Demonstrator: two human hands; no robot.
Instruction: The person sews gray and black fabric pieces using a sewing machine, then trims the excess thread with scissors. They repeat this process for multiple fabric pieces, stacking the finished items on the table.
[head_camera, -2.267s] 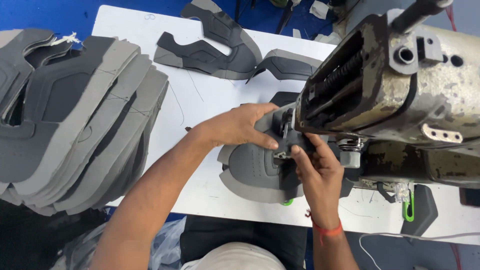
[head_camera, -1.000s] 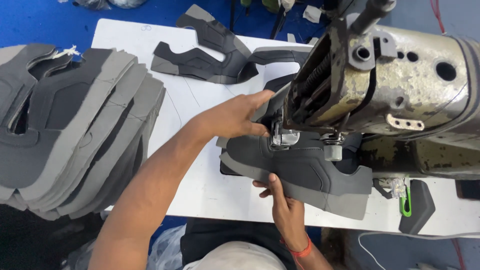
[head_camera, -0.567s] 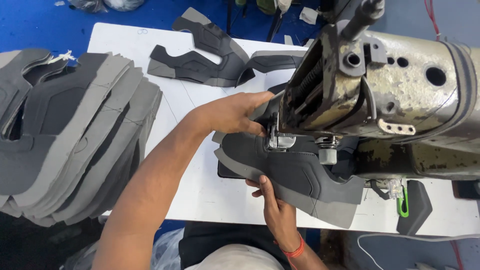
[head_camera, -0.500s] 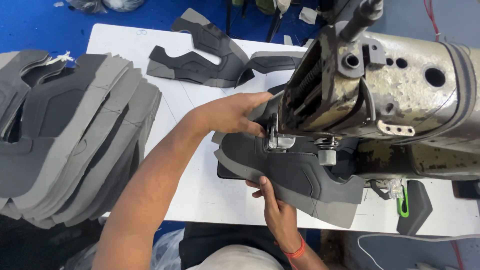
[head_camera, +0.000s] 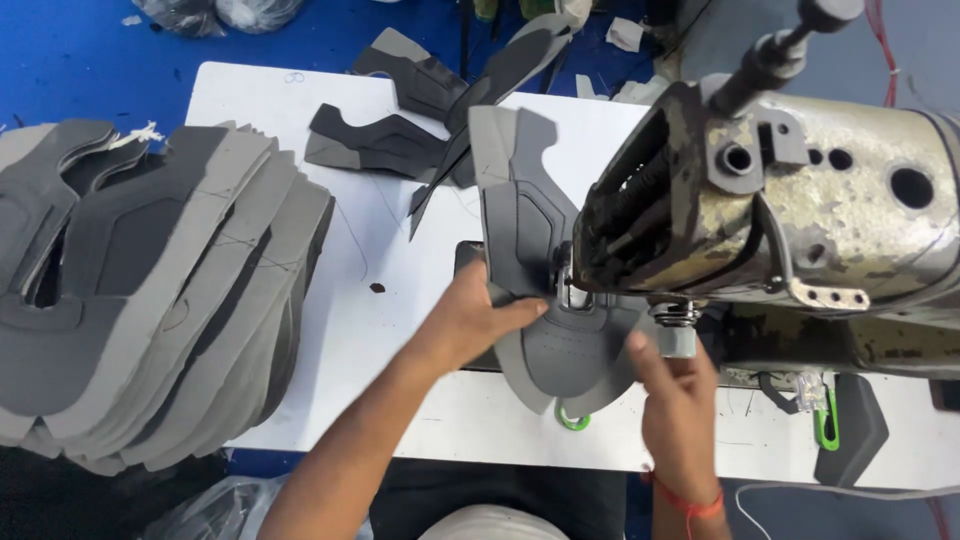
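Guiding a grey shoe-upper panel (head_camera: 560, 330) under the needle of the worn industrial sewing machine (head_camera: 800, 220), the person appeared to be mid-seam, turning the piece around its curved toe end. The left hand (head_camera: 475, 320) lay flat on the panel's near-left edge with its fingers pressing the panel down, not closed around it. The right hand (head_camera: 675, 400) pinched the panel's lower right rim between thumb and fingers. The panel lay on the white table (head_camera: 330, 330), its long end pointing away. A stack of grey panels (head_camera: 150, 290) lay well apart on the left. The next move probably called for a steady pivot, both hands keeping the edge aligned with the presser foot (head_camera: 575, 300).
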